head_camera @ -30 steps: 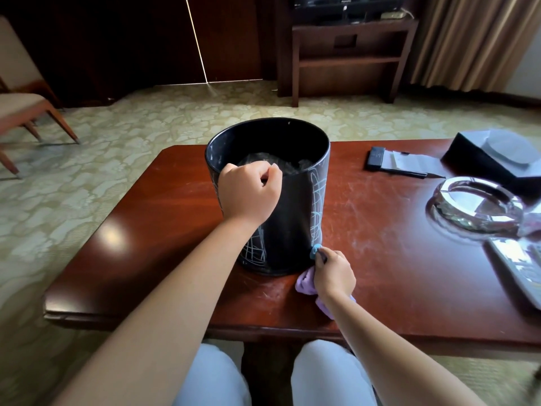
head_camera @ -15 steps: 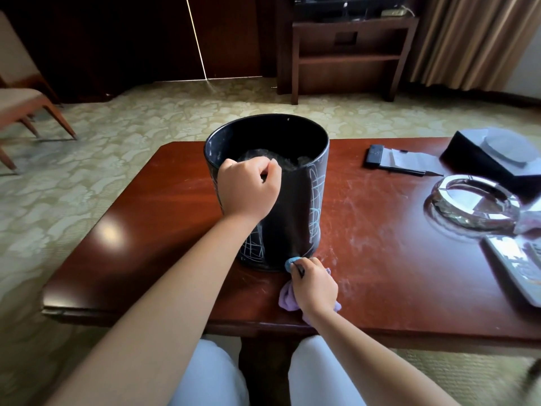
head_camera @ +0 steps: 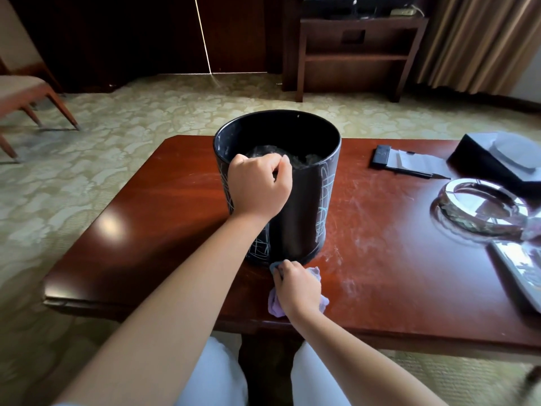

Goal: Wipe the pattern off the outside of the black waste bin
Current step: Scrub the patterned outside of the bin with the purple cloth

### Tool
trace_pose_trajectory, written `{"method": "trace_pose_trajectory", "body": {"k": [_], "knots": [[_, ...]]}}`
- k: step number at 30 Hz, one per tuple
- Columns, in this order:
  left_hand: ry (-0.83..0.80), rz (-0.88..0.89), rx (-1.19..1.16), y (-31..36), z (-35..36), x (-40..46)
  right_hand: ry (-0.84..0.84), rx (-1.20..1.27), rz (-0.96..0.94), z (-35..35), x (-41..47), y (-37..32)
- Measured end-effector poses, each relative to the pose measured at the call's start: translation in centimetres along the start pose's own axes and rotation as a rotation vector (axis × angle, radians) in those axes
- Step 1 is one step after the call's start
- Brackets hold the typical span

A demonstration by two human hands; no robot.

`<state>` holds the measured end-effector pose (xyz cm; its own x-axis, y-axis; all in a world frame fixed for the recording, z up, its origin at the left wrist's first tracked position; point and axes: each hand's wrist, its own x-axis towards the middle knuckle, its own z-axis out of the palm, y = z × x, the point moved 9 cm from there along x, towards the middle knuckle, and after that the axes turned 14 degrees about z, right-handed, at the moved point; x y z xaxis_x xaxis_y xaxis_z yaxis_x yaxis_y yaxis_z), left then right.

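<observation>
The black bin (head_camera: 295, 206) stands upright on the bench (head_camera: 395, 259); the left hand (head_camera: 259, 187) has a curled grip over its near rim; the right hand (head_camera: 297, 288) bunches a purple cloth (head_camera: 276, 306) against its near base; scribbled lines (head_camera: 323, 206) show on its right side.

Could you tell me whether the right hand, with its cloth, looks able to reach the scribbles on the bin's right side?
Probably yes: the right hand grips the purple cloth at the black waste bin's base, and nothing stands between it and the scribbles just above.
</observation>
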<state>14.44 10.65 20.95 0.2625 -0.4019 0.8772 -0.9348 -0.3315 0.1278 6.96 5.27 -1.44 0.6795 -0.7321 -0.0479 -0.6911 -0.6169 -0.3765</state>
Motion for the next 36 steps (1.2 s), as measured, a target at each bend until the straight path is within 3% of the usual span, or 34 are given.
{"method": "trace_pose_trajectory", "body": {"k": [5,10,19,24,30,32,36], "knots": [[-0.013,0.001,-0.012,0.1,-0.1,0.1,-0.041,-0.053,-0.070,0.9,-0.3,-2.1],[0.011,0.011,-0.020,0.3,-0.3,0.2,0.108,-0.122,-0.073,-0.7,0.6,0.4],[-0.031,-0.006,-0.022,0.1,-0.2,0.2,0.052,0.036,0.060,-0.6,3.1,5.1],[-0.081,-0.004,0.007,0.6,-0.3,0.2,0.103,0.192,0.272,-2.1,3.9,8.4],[-0.276,0.068,0.073,3.5,1.1,1.3,0.180,0.232,0.133,-3.2,2.7,7.3],[-0.329,0.013,0.040,4.8,2.0,1.9,0.157,0.201,0.081,-3.0,2.5,6.7],[-0.279,-0.075,0.027,5.2,2.7,1.7,0.079,0.158,0.000,-2.5,2.4,6.2]]}}
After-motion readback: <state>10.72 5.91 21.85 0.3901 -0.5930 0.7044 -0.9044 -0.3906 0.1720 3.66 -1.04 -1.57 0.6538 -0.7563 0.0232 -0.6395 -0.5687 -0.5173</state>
